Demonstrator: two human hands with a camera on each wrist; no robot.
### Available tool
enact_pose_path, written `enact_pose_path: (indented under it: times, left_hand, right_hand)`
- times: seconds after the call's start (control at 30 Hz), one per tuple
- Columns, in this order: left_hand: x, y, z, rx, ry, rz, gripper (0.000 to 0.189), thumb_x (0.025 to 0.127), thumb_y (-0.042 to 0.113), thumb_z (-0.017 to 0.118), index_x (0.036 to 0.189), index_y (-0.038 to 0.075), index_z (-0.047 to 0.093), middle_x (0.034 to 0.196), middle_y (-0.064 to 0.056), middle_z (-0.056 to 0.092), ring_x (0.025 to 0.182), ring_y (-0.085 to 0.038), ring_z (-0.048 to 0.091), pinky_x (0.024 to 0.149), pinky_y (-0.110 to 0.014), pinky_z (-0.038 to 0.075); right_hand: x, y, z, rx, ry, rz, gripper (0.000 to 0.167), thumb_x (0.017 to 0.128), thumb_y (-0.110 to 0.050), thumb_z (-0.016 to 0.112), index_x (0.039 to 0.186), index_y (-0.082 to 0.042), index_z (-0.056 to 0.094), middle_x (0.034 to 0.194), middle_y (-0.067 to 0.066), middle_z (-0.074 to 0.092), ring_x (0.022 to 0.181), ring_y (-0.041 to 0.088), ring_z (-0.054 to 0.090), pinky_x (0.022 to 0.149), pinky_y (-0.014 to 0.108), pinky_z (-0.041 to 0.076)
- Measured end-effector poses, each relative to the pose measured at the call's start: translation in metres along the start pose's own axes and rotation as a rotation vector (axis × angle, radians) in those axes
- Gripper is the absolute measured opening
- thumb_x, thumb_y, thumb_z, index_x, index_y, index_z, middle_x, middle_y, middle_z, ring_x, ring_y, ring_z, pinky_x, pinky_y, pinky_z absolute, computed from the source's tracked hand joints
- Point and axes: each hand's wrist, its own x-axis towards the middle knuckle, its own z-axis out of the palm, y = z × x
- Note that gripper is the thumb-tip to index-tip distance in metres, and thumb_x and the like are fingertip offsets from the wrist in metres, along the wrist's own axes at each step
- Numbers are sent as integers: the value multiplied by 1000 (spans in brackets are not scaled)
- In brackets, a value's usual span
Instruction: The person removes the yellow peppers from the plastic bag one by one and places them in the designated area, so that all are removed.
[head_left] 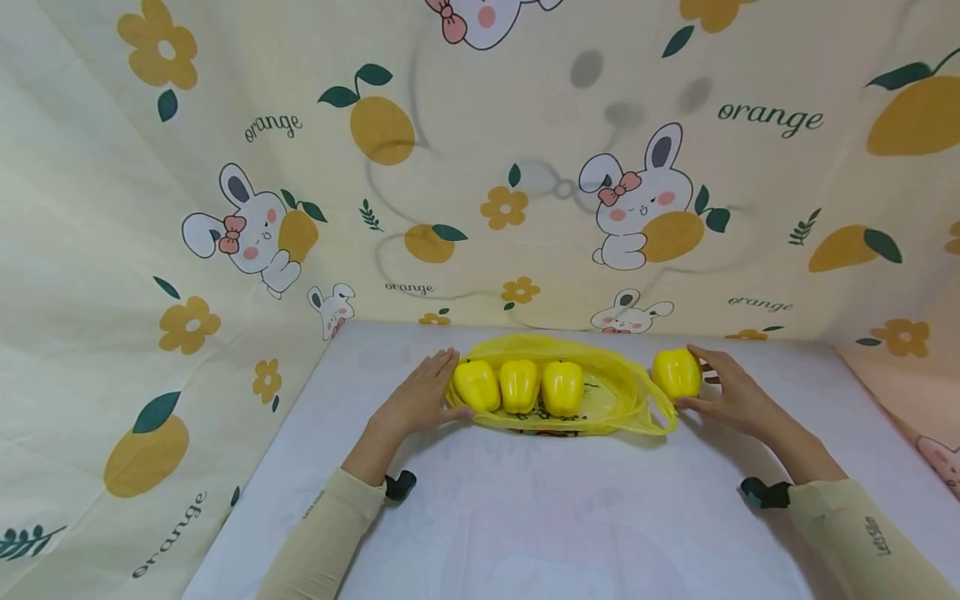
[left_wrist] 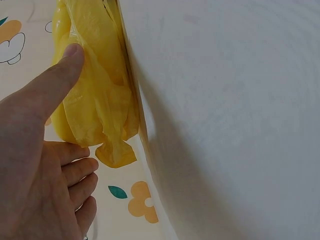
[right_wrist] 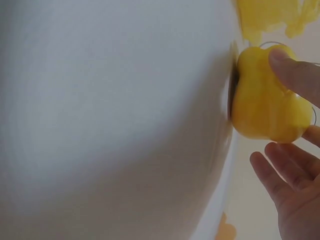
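A yellow plastic bag [head_left: 600, 421] lies spread on the table, its handle loop to the right. Three yellow bell peppers [head_left: 520, 387] sit in a row within its rim. My left hand [head_left: 422, 394] rests at the bag's left end; in the left wrist view, its thumb lies against the bag film [left_wrist: 102, 95] and its fingers extend by the end. Just right of the bag, my right hand [head_left: 738, 396] holds another yellow bell pepper [head_left: 677, 373] between thumb and index finger. In the right wrist view, this pepper [right_wrist: 267, 97] touches the table; the other fingers are spread away from it.
The white table [head_left: 525, 517] extends in front of the bag. Behind it hangs a cream cloth [head_left: 465, 192] printed with rabbits, oranges and flowers, which also stands at both sides. Each wrist wears a dark strap [head_left: 401, 485].
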Motion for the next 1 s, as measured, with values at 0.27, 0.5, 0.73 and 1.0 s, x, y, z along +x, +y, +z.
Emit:
enact_pose_path:
  times: [0.27,0.5,0.73,1.0]
  left_hand:
    - [0,1,-1,2,-12,-3,113,97,69,66,172,3,14,180,-14,14,167,-29,12,136,-42,8]
    - [-1,2,-4,3,-4,0,112,97,69,66,172,2,15,180,-14,14,167,-29,12,136,-42,8]
    - [-2,3,-4,-19,-2,1,111,97,66,69,171,1,17,179,-15,16,167,-31,13,136,-44,9]
    - [-1,3,-3,-12,-11,-10,113,96,68,68,172,3,15,180,-14,14,167,-29,11,136,-42,8]
  right_hand:
    - [-1,2,0,1,-10,-13,120,86,-50,89,169,2,19,160,39,31,132,57,47,108,74,47]
    - [-2,1,-2,7,5,-37,116,87,-43,91,168,2,21,159,39,32,132,58,47,107,75,47]
    - [-3,0,-6,-12,10,-37,114,88,-42,91,170,-2,21,160,38,31,134,56,44,107,74,48]
    - [-9,-11,-13,-41,96,-126,104,89,-25,91,167,-1,27,158,37,36,134,57,44,105,77,48]
